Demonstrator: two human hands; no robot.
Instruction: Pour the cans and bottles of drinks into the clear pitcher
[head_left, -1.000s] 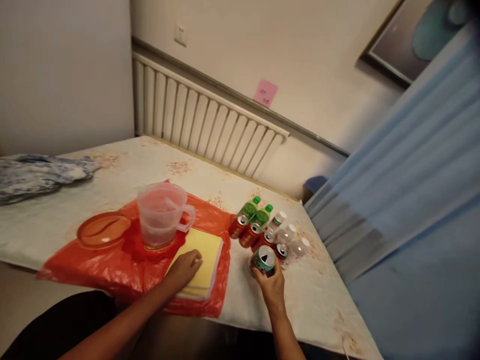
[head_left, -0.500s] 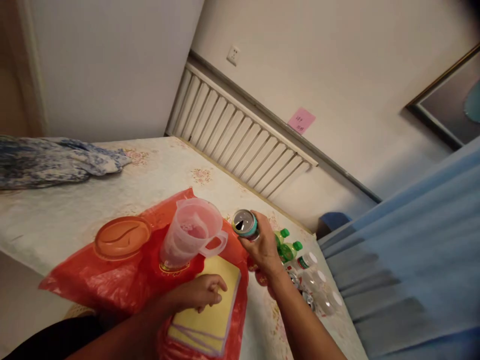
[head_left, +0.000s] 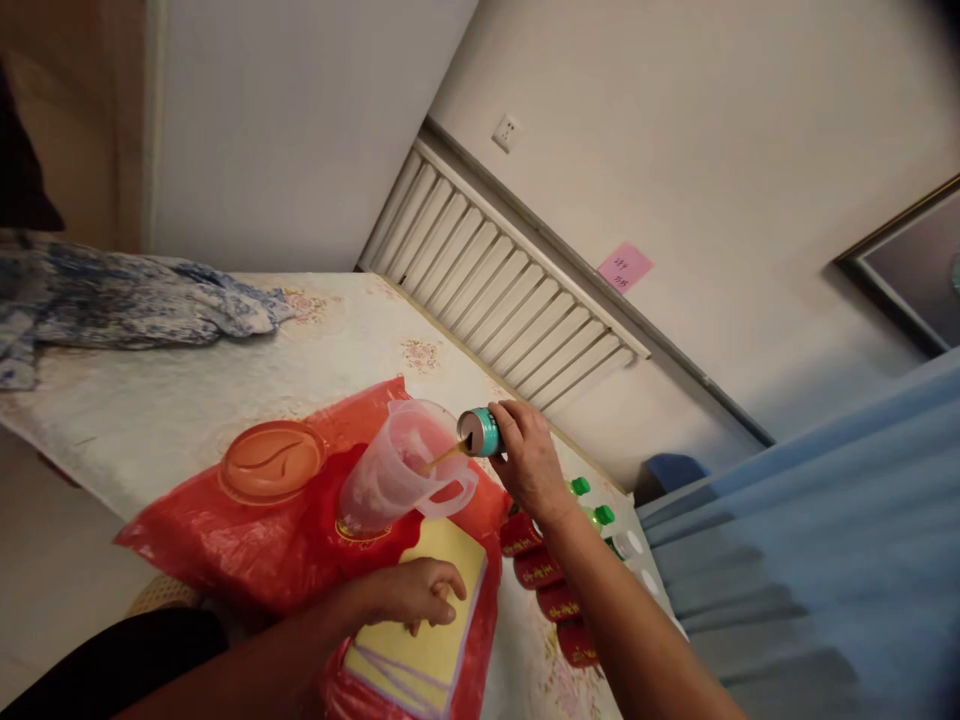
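My right hand (head_left: 531, 452) is wrapped round a small teal drink can (head_left: 484, 433), tipped over to the left. From its opening a thin yellow-brown stream (head_left: 446, 457) runs into a translucent plastic pitcher (head_left: 375, 470). The pitcher stands upright on a red plastic bag, its handle toward the can; some liquid or foam shows inside. My left hand (head_left: 421, 595) hovers near or rests on a yellow sheet (head_left: 431, 650), with fingers loosely curled, index and thumb apart, nothing visible between them. An orange round lid (head_left: 274, 460) lies on the red bag (head_left: 202, 545), left of the pitcher.
Several red cans (head_left: 540, 570) stand beside my right forearm, with green-capped bottles (head_left: 602, 516) and white-capped bottles (head_left: 626, 545) behind. A patterned cloth (head_left: 150, 300) lies at the far left of the flowered tablecloth (head_left: 352, 330). A radiator (head_left: 495, 280) and blue curtain (head_left: 795, 520) border the table.
My right hand has tilted the can leftward over the pitcher's rim, and liquid now flows out. My left hand stays near the yellow sheet. The view has shifted slightly.
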